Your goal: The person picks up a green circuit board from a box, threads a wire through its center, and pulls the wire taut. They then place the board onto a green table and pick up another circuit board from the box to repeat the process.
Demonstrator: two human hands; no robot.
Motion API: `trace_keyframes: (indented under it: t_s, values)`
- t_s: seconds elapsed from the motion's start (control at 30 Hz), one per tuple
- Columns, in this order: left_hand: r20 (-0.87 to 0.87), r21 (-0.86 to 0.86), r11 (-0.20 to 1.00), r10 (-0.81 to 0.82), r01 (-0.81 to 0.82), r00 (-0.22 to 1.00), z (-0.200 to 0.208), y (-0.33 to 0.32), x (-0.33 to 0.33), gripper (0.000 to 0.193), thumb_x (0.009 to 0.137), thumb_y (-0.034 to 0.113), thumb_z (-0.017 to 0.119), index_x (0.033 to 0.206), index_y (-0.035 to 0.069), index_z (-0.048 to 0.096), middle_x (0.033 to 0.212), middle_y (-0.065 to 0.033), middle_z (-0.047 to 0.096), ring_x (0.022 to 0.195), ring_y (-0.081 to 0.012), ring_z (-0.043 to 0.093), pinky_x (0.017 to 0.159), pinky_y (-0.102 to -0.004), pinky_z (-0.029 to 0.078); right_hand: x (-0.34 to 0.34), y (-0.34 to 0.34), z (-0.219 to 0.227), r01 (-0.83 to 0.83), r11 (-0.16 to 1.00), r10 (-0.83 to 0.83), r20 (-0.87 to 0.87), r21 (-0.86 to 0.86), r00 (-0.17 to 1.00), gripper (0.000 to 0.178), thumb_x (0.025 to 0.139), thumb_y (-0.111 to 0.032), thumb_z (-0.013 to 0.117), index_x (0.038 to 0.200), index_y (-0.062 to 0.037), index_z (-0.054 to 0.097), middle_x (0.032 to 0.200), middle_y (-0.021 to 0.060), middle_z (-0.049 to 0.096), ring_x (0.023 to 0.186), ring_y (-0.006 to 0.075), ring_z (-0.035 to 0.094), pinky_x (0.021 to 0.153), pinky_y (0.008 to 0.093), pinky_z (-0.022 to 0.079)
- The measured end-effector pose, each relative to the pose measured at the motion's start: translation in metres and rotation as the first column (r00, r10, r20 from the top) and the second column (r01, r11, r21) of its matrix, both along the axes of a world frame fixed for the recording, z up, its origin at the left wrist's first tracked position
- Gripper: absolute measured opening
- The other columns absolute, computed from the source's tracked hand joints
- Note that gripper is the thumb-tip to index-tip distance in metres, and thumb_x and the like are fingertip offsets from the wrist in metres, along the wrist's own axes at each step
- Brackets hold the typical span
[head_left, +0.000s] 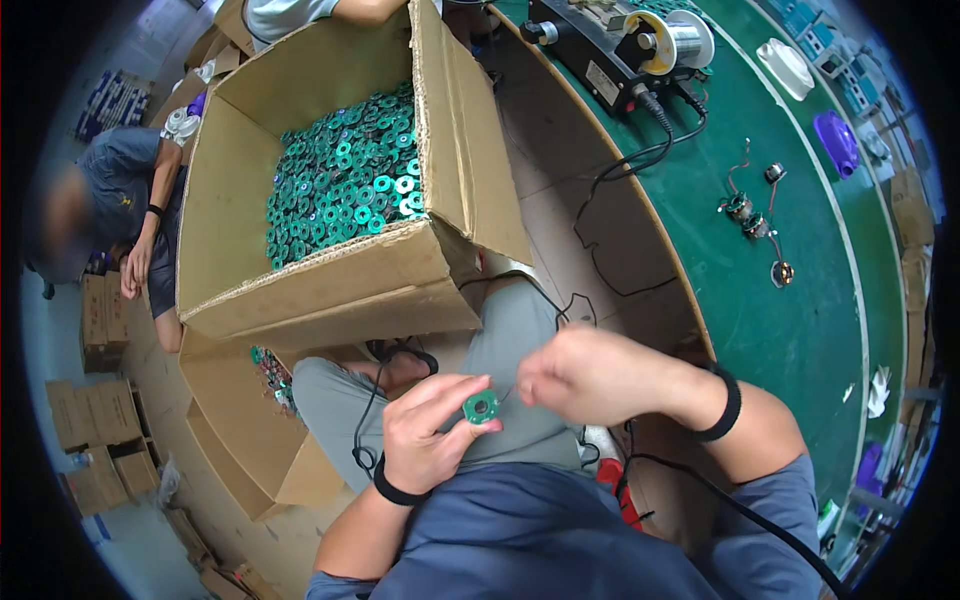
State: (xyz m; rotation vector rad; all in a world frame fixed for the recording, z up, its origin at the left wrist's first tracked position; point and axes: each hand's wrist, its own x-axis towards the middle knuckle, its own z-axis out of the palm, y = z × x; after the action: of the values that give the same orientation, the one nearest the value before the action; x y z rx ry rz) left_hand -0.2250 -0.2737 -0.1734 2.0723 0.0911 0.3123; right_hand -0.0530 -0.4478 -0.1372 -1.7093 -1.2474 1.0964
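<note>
in the head view, the left hand (428, 432) is just left of the lower centre of the frame, grasping a small ring-shaped green circuit board (480, 411) between thumb and fingers. the board is at the fingertips, its flat face turned up toward the camera, with a greyish round middle. the right hand (585, 375) is to its right, near the board but apart from it, fingers curled in; it is blurred, and i cannot tell whether anything is pinched in it. each wrist wears a black band (724, 404).

the upper left of the frame is taken up by a large open cardboard box (330, 305) with a deep heap of green ring-shaped boards (345, 175) inside. below it, at the lower left, a second open carton (232, 425) has a tangle of small wired parts (273, 380) in it.

along the right side runs a green worktable (770, 350). at its upper end sit a black bench unit (598, 62) with a cable plugged in and a spool of silvery wire (688, 44). farther down the table lies a cluster of small wired parts (742, 213), with a white plastic piece (786, 68) and a purple one (836, 144) toward the upper right.

at the left edge a co-worker (120, 180) sits beside the large box, and part of another person (290, 18) shows at the top.
</note>
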Motion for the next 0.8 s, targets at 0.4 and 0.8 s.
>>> trace_keyframes:
  t_s: [0.4,0.8]
  values:
    - [0.013,0.004,1.0,0.002,-0.002,1.0,0.0,-0.001,0.002,0.045,0.07,0.009,0.088,0.112,0.004,0.075,0.098,-0.0122,0.074,0.083,-0.0228,0.071,0.073,-0.031,0.057,-0.004,-0.006,-0.018,0.049,0.999,-0.049,0.051,-0.012,0.997,0.014,0.091,-0.006,0.053,0.084,-0.0028,0.065,0.065,0.014,0.061,0.061,0.029,0.062,0.064,0.0399,0.05]
    - [0.006,0.01,1.0,0.01,-0.01,1.0,-0.001,-0.005,-0.001,0.045,0.07,0.009,0.088,0.112,0.005,0.075,0.098,-0.0118,0.074,0.083,-0.0226,0.071,0.073,-0.0305,0.057,-0.005,-0.006,-0.016,0.022,0.999,-0.018,0.081,-0.037,0.997,0.012,0.089,-0.008,0.057,0.086,-0.0039,0.068,0.067,0.0158,0.062,0.063,0.0339,0.063,0.062,0.0398,0.053]
